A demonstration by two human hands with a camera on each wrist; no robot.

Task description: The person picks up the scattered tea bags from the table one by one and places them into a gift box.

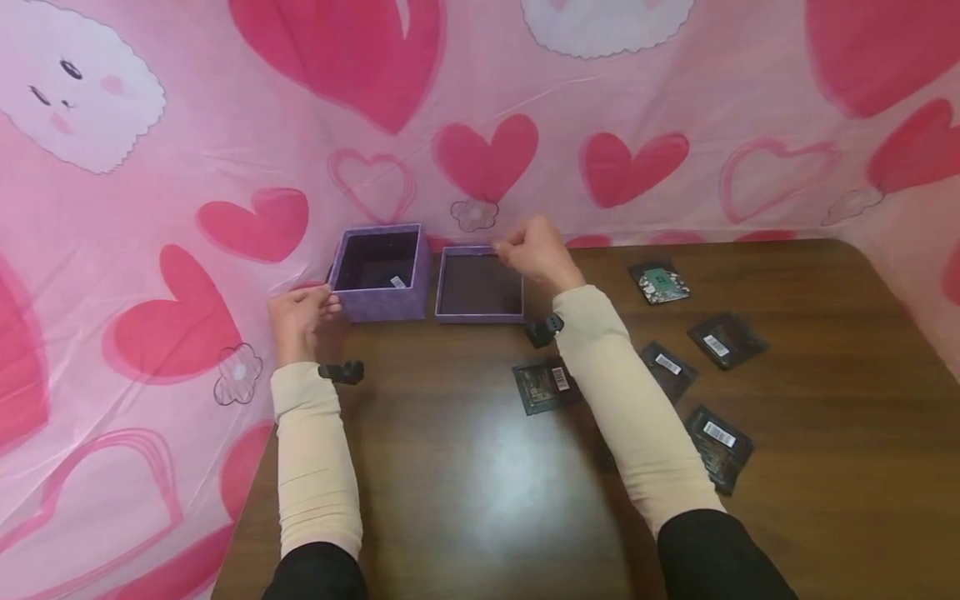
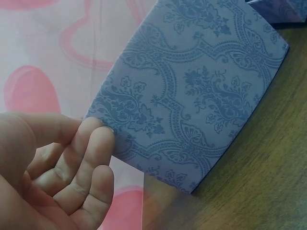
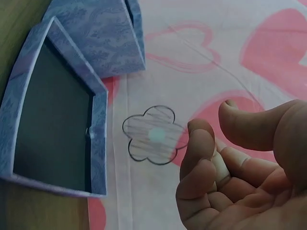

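Currently, a purple box is set open side up at the far left of the tabletop, and a small labelled item is seen inside. Its near left corner is pinched by the left hand, the fingers curled. Just to the box's right, a matching lid is laid hollow side up. Nothing is held by the right hand, loosely curled by the lid's far right corner, thumb apart from fingers. Farther right, five dark packets are scattered. Behind, a heart-patterned pink cloth is hung.
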